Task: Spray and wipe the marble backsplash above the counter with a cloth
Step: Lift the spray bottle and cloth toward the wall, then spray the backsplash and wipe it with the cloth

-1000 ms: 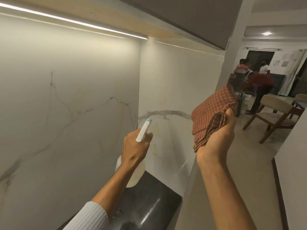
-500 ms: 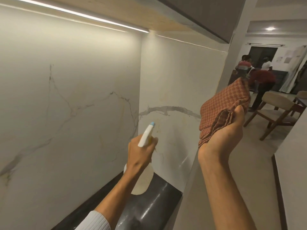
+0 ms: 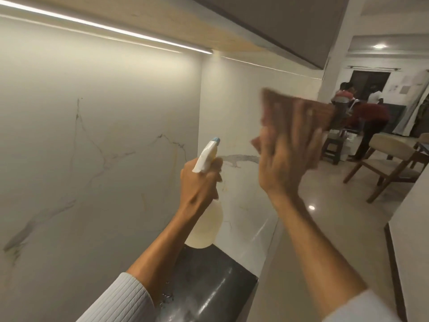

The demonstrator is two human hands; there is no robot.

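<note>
Left hand [image 3: 199,182] grips a spray bottle [image 3: 205,224], nozzle toward the marble corner | Right hand [image 3: 285,163], blurred, fingers spread, presses a reddish checked cloth [image 3: 294,115] toward the marble backsplash [image 3: 232,108], just right of the bottle | Below: dark glossy counter [image 3: 209,287] | Above: lit strip light [image 3: 104,26] | Far right: wooden chair [image 3: 390,159], people behind.

- Light strip [image 3: 111,27] glowing under the cabinet [image 3: 267,24].
- Wooden chair [image 3: 392,159] on the glossy floor.
- People [image 3: 369,115] blurred in the far room.
</note>
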